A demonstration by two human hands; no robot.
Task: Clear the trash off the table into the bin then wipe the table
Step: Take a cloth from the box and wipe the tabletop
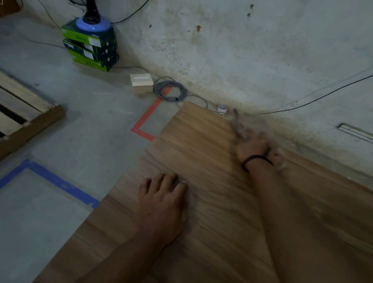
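The left hand [163, 206] lies palm down on the wooden tabletop [199, 253], near its left edge. Its fingers are slightly bent, the tips touch the wood, and it holds nothing.

The right hand [257, 150] reaches far forward to the back edge of the tabletop, close to the far corner. It wears a black band [257, 161] on the wrist. The hand is badly blurred, so I cannot tell whether it is open or gripping anything. A blurred brownish shape [238, 125] stretches from it toward the corner, and I cannot tell what that is.

A small white item [222, 109] shows just beyond the far corner, at the foot of the stained wall [267, 56]. To its left a coil of grey cable [170, 90] lies on the concrete floor [73, 123], just beside a small cardboard box [141, 82]. Red tape [146, 120] runs over the floor from the coil to the tabletop's left edge, and blue tape [28, 179] marks a corner nearer the person.

Farther left, a fan [91, 11] with a blue base stands on a stack of green boxes [90, 49]. A wooden pallet [2, 112] lies at the left edge of view. A thin black wire [335, 89] runs across the wall on the right.
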